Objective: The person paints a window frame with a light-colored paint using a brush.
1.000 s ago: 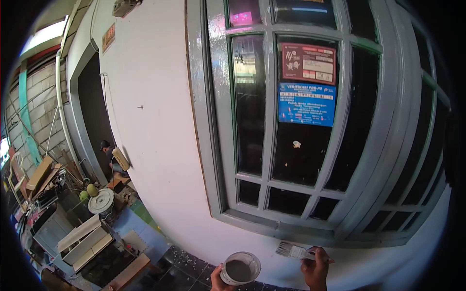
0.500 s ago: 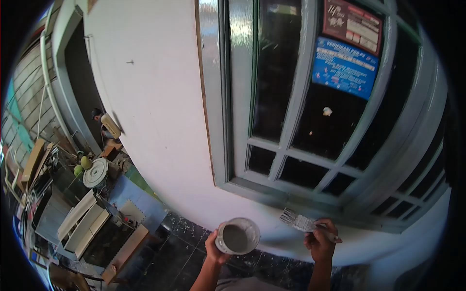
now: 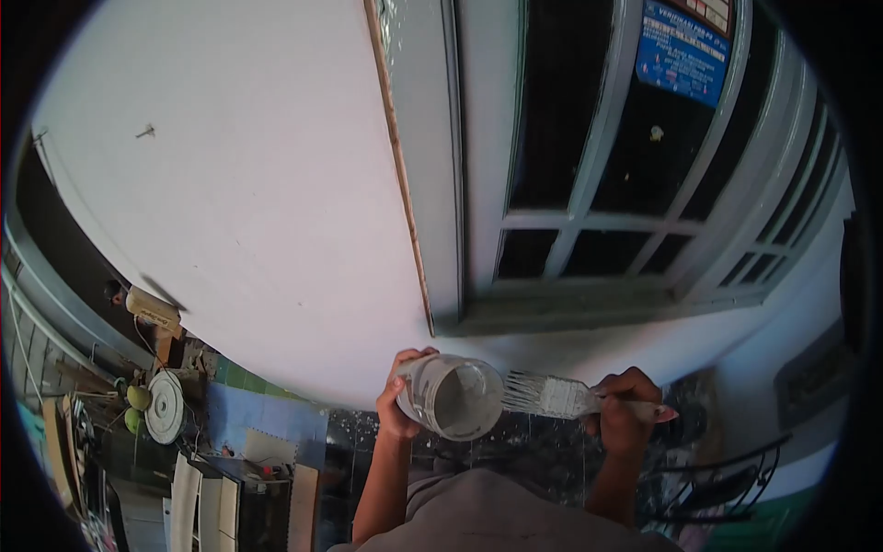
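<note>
My left hand [image 3: 397, 397] is wrapped round a translucent tub [image 3: 425, 391] that tilts to the right and has greyish paint inside. My right hand [image 3: 627, 405] grips the handle of a wide, paint-crusted brush [image 3: 563, 397]. The brush lies nearly level, with its bristle tips pointing left beside the tub's rim; whether they touch it I cannot tell. Behind both hands is the white wall [image 3: 267, 202], and above them a grey-green window frame [image 3: 552, 317] with dark panes.
A blue sticker [image 3: 682, 55] is on the window glass. Lower left are a round lid [image 3: 165, 407], green fruits [image 3: 139, 397], boards and a cabinet-like piece [image 3: 216, 501]. A black metal rack [image 3: 727, 483] stands lower right. Part of a person's head [image 3: 114, 293] shows far left.
The view has tipped down and shifted. The tub has tilted toward the brush, and the brush has come closer to its rim. The rack has come into view.
</note>
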A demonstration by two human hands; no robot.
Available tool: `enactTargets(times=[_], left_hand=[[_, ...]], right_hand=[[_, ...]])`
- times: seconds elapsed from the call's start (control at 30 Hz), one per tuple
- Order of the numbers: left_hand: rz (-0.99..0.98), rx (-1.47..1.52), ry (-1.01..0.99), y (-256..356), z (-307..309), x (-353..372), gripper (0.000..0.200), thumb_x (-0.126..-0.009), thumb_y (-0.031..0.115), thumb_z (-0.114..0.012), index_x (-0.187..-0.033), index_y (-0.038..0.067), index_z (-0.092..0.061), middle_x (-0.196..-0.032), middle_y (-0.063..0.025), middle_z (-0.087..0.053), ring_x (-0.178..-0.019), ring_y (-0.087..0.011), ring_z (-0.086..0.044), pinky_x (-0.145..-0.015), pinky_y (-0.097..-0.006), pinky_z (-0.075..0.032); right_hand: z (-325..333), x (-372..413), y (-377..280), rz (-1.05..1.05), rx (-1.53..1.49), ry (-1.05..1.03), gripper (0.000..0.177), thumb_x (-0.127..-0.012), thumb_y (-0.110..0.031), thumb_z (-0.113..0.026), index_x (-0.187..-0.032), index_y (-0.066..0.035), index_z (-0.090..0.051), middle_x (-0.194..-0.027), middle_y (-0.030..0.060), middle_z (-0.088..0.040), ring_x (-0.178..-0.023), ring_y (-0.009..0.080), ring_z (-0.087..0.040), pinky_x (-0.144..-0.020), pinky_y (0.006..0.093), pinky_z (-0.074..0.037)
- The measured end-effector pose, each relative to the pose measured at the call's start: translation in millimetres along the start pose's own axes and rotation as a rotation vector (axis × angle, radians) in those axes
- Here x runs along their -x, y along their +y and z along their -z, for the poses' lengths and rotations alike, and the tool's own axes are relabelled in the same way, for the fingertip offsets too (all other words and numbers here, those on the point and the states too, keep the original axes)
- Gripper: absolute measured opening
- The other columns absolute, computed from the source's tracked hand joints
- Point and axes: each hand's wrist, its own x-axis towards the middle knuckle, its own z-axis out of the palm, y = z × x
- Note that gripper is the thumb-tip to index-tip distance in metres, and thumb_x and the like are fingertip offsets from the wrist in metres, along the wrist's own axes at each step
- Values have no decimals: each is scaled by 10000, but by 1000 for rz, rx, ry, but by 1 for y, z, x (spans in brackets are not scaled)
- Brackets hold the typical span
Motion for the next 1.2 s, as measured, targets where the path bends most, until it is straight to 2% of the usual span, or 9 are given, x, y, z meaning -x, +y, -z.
enactTargets(times=[0.1, 0.23, 0.33, 0.47, 0.67, 0.77, 0.87, 1.1, 1.2], left_hand=[[-3, 15, -43, 10, 9, -6, 614, -838, 457, -679, -1270, 55, -510, -1324, -195, -485, -1220, -345, -535, -1049, -455, -466], [-41, -1, -87, 20, 19, -15, 621, -834, 463, -680, -1275, 61, -508, -1313, -191, -488, -1226, -343, -527, -1048, -460, -465], [-52, 17, -93, 26, 22, -17, 634, -832, 467, -679, -1293, 69, -502, -1346, -194, -474, -1243, -352, -517, -1056, -463, -458], [-59, 25, -107, 30, 33, -24, 659, -840, 477, -666, -1329, 75, -486, -1403, -200, -442, -1273, -364, -495, -1070, -467, -445], [-91, -38, -183, 43, 28, -35, 656, -833, 469, -671, -1320, 68, -490, -1358, -196, -456, -1264, -373, -500, -1063, -484, -449], [-97, -35, -186, 46, 20, -37, 668, -807, 467, -700, -1299, 64, -496, -1335, -193, -455, -1249, -426, -517, -1037, -541, -466], [-130, -99, -282, 47, 27, -41, 622, -846, 501, -616, -1316, 110, -504, -1338, -171, -445, -1289, -473, -475, -999, -619, -498], [-162, 12, -293, 56, 19, -40, 623, -797, 380, -731, -1277, 57, -501, -1311, -192, -456, -1258, -463, -509, -996, -599, -506], [-198, -4, -341, 59, 21, -43, 605, -797, 357, -736, -1268, 56, -506, -1300, -192, -457, -1259, -464, -505, -984, -600, -514]], right_hand=[[-25, 7, -9, 20, 164, -29, 169, -763, -105, -696, -810, 52, -654, -638, 116, -651, -520, 132, -605, -481, 267, -459], [-55, -4, -5, 363, 421, -142, 115, -717, -76, -732, -768, 26, -711, -637, 108, -681, -521, 150, -636, -499, 263, -465], [-77, -3, -10, 283, 498, -143, 217, -723, -198, -724, -744, 14, -685, -620, 113, -662, -508, 141, -586, -514, 282, -453], [-91, -8, -3, 411, 522, -215, 163, -709, -134, -718, -760, 19, -695, -621, 96, -660, -489, 154, -574, -506, 274, -445], [-125, -7, -6, 334, 665, -256, 115, -736, 52, -765, -824, 16, -699, -684, 128, -692, -602, 205, -706, -548, 289, -524], [-138, -1, 9, 247, 690, -217, 146, -745, 20, -807, -839, -17, -702, -696, 109, -701, -601, 215, -710, -539, 287, -525], [-144, 3, 22, 231, 736, -196, 146, -758, -23, -822, -831, -40, -697, -694, 99, -697, -579, 221, -697, -516, 297, -514], [-151, 6, 32, 257, 836, -210, 140, -800, -89, -803, -793, -64, -665, -664, 94, -674, -563, 253, -672, -498, 329, -496], [-154, 8, 23, 131, 895, -251, 86, -796, -5, -782, -847, 21, -718, -745, 123, -729, -645, 199, -729, -602, 270, -536]])
